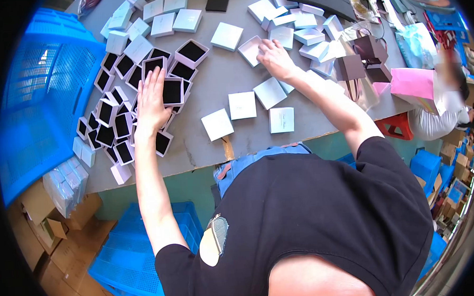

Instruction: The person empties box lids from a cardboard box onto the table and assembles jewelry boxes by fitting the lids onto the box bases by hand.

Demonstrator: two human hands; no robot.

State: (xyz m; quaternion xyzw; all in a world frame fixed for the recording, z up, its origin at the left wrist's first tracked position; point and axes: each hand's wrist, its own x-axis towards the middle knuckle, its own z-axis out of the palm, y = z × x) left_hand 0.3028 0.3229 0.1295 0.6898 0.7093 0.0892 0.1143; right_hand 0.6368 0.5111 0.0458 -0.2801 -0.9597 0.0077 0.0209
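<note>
My left hand (151, 103) lies over a heap of small box bases with black inserts (122, 125), its fingers stretched out and pointing away from me. One base (172, 91) sits right beside its thumb. On the other side of the table, my right hand (275, 57) is at a pale open lid (250, 51), with its fingers bent at the lid's right edge; whether it grips the lid is unclear. Nearer me are white box pieces, among them a square one (242, 105) and a box with small print (282, 120).
A blue crate (44, 98) stands at the left of the grey table (194, 144). More white boxes (187, 20) lie at the back, near a black square (217, 3). Brown boxes (350, 68) and a pink bag (413, 89) are at the right, near another person.
</note>
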